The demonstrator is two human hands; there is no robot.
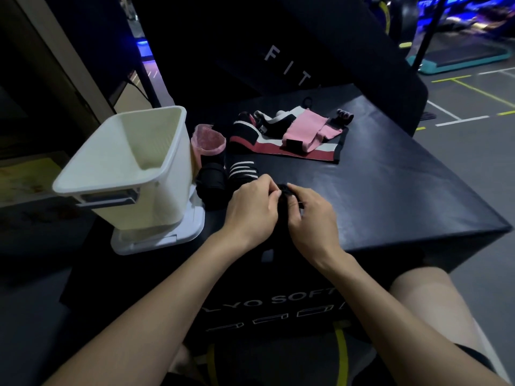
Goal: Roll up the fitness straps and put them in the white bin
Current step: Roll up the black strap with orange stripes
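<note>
Both hands meet at the middle of a black soft box (390, 190). My left hand (252, 208) and my right hand (310, 218) pinch a black strap (284, 190) between their fingertips; most of it is hidden against the dark surface. The white bin (122, 162) stands tilted at the left on its white lid (156, 240), and I see nothing inside it. Beside the bin stand a pink roll (209, 140), a black roll (211, 182) and a black roll with white stripes (242, 168). Farther back lies a heap of unrolled pink, red, white and black straps (295, 132).
The box's front edge drops off just below my wrists, its right edge at the far right. A black upright pad with white letters (287, 65) rises behind the box. My knee (434, 296) shows at the lower right. Gym floor with painted lines lies to the right.
</note>
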